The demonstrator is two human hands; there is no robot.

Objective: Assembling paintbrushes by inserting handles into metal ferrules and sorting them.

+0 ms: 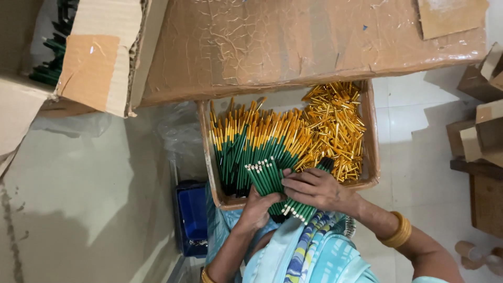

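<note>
A bundle of green sticks with pale tips (268,181) is gripped between both hands over the near edge of a shallow cardboard tray (371,157). My left hand (258,208) holds the bundle from below. My right hand (314,189) lies over it from the right, fingers curled on top. Inside the tray, several green sticks fitted with gold ends (257,141) lie in a fanned pile on the left. A heap of loose gold metal tubes (335,126) fills the right side.
A big cardboard box (293,42) covers the far side of the tray. Another box with dark green sticks (52,52) stands at the upper left. A blue crate (193,212) sits on the floor left of my lap. Cardboard pieces and rolls (484,136) lie at the right.
</note>
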